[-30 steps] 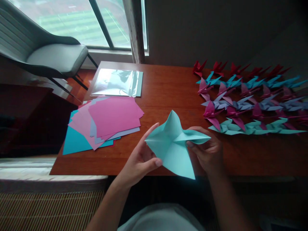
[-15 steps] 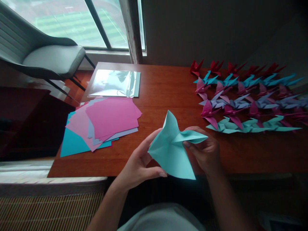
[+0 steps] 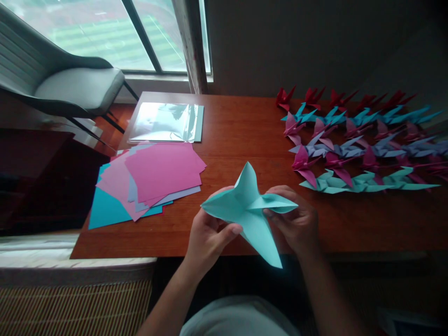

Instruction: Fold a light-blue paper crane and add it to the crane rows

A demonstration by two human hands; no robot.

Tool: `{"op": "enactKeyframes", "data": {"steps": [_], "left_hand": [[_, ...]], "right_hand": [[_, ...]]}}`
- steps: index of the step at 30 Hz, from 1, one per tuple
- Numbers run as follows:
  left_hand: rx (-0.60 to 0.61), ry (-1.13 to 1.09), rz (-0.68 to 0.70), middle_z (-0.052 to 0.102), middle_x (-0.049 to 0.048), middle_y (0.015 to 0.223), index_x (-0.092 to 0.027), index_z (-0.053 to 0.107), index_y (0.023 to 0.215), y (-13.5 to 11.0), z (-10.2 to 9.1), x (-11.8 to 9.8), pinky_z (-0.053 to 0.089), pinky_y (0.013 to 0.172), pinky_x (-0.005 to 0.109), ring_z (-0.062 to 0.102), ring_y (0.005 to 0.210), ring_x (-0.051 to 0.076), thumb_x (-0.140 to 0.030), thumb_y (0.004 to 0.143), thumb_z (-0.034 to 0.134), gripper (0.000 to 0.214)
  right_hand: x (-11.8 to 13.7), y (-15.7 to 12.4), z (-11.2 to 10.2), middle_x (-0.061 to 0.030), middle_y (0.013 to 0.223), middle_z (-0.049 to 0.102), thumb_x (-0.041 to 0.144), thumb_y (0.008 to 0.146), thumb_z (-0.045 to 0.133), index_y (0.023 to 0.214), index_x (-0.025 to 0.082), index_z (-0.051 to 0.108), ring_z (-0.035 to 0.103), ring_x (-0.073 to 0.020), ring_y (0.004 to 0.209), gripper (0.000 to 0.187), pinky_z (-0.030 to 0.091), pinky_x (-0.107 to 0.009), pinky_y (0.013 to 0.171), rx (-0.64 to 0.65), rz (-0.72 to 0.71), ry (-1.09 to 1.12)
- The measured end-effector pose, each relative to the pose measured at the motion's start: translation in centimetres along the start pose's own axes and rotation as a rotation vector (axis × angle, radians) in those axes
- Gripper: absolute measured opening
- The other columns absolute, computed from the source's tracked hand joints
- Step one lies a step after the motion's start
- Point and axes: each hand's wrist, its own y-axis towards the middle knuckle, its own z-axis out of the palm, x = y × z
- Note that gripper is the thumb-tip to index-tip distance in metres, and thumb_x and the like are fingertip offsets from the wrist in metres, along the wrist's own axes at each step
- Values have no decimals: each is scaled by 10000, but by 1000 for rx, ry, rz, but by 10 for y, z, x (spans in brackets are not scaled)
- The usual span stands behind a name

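Note:
A mint-green sheet of origami paper [image 3: 250, 205], creased into a four-pointed star shape, is held up between my two hands over the table's near edge. My left hand [image 3: 213, 233] grips its left point, thumb in front and fingers behind. On the other side my right hand [image 3: 296, 217] pinches the narrow folded right point between thumb and fingers. One point of the paper stands upward and another hangs down toward me. The fingers behind the paper are partly hidden.
Folded paper cranes [image 3: 364, 182] stand in several coloured rows on the right of the wooden table [image 3: 241, 126]. Loose coloured sheets [image 3: 164, 168] lie fanned out at left, with a clear-wrapped paper pack [image 3: 164, 121] behind them. A chair [image 3: 80, 88] stands beyond, by the window.
My left hand has closed in on the paper's left side, and that side is now pinched into a point. The right hand keeps its hold, and the lower point has narrowed.

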Motion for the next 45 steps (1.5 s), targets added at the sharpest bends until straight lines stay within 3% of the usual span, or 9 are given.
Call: {"op": "enactKeyframes", "data": {"steps": [7,16,23,31,36,45], "left_hand": [[138,160,143,757,142,1178,-161,712,1168,11,-15,8,599,827,316,740,1010,279,-430,711,875,554],[73,210,171,784,111,1084,-156,685,1023,12,-10,10,604,855,302,753,986,243,-396,772,838,380],[279,57,107,786,46,968,-185,671,1025,14,-17,9,617,772,252,763,866,189,-275,721,889,384],[253,103,73,714,95,1290,-220,622,1287,15,-22,13,590,959,318,699,1163,247,-212,780,838,551],[265,116,64,747,87,1211,-212,648,1259,15,-24,11,594,953,331,720,1107,239,-211,801,820,490],[323,195,93,652,98,1322,-228,626,1312,15,-29,0,560,1000,311,643,1216,246,-162,833,778,507]], "right_hand": [[0,-2,3,-11,1013,702,175,805,795,1060,290,721,675,-174,952,289,575,-287,820,8,-28,36],[0,-1,5,-10,1014,700,143,815,780,1064,288,728,676,-162,954,293,573,-266,822,-16,5,68],[-4,-1,5,-7,1018,696,147,821,776,1059,287,727,676,-153,953,280,570,-256,826,-28,52,109],[-1,-1,5,-3,1016,700,140,817,777,1058,295,726,673,-154,959,291,563,-257,830,-17,6,79],[-1,-2,5,-5,1017,696,133,814,775,1065,297,719,672,-160,960,305,565,-268,828,-15,-18,64],[3,-2,5,-3,1010,679,104,805,773,1069,285,719,662,-149,954,325,568,-250,805,7,-70,11]]}}
